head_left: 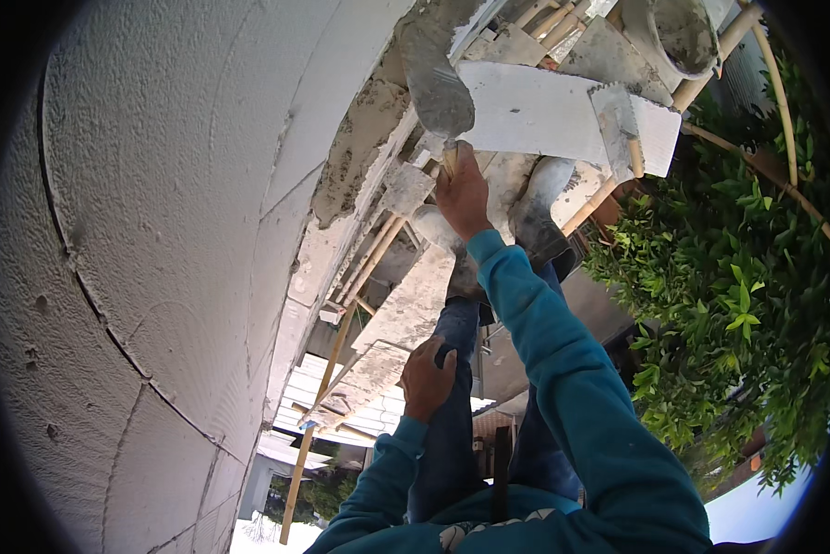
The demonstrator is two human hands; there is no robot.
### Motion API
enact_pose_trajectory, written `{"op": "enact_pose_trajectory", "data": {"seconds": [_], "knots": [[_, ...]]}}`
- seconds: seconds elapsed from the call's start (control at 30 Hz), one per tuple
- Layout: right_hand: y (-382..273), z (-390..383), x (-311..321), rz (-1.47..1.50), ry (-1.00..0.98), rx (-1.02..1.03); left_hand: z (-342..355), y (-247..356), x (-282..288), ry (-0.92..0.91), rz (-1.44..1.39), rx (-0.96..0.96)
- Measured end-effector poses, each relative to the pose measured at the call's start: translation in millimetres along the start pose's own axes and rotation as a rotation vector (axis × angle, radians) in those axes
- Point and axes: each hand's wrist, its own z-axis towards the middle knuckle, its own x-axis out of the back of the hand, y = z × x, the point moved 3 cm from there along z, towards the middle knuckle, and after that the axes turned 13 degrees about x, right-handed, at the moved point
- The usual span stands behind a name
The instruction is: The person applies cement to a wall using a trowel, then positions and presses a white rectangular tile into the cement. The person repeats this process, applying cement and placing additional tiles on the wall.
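My right hand [464,194] is closed around the wooden handle of a trowel [440,92], its arm stretched out ahead. The trowel's grey, rounded blade lies against wet grey mortar [359,148] along the wall's edge. My left hand [427,379] rests on my left knee with nothing in it, fingers loosely bent over the jeans. Beyond the right hand, a white block [535,106] lies across the boards. On its right end sits a toothed scoop trowel [615,129] with a wooden handle.
A pale, rough wall [175,166] fills the left side. My boots [539,226] stand on narrow, mortar-stained planks [405,309] of a raised bamboo scaffold [592,205]. A mortar-crusted bucket [678,37] stands at the far right. Leafy green branches [729,277] crowd the right side.
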Motion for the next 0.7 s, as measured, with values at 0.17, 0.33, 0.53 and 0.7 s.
{"op": "enact_pose_trajectory", "data": {"seconds": [0.17,0.33,0.53,0.7], "knots": [[-13,-65,-9,0.066,-0.312,-0.011,8,2,0,0.004,0.004,-0.013],[-4,-85,2,0.004,-0.475,0.175,12,7,1,-0.002,0.031,-0.005],[42,2,37,-0.385,-0.415,0.435,14,7,1,-0.033,0.028,0.022],[92,80,83,-0.443,-0.238,0.313,17,14,3,-0.025,0.040,0.019]]}}
